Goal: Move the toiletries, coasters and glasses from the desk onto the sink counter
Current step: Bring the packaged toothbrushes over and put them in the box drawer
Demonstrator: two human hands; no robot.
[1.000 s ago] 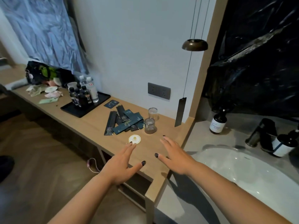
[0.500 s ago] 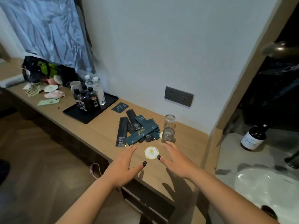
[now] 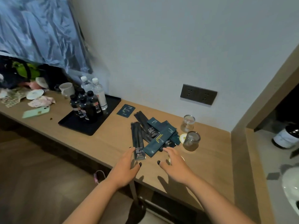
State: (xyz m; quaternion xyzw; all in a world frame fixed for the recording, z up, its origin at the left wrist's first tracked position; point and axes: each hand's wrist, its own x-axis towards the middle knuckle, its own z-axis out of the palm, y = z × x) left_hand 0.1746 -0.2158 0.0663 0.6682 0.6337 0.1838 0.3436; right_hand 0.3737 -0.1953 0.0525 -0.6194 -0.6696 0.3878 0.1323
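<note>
Dark teal and black toiletry sachets (image 3: pixel 153 135) are lying heaped mid-frame on the wooden desk (image 3: pixel 103 139), two clear glasses (image 3: pixel 191 140) right of them. Left hand (image 3: pixel 125 167) and right hand (image 3: pixel 174 164), fingers spread and holding nothing, are reaching in; gathering the pile likely comes next.

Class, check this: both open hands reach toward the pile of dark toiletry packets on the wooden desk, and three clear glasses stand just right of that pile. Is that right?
Not quite. The head view shows two clear glasses, not three, right of the pile of dark toiletry packets. The rest holds: the left hand and right hand reach open over the wooden desk.
</note>
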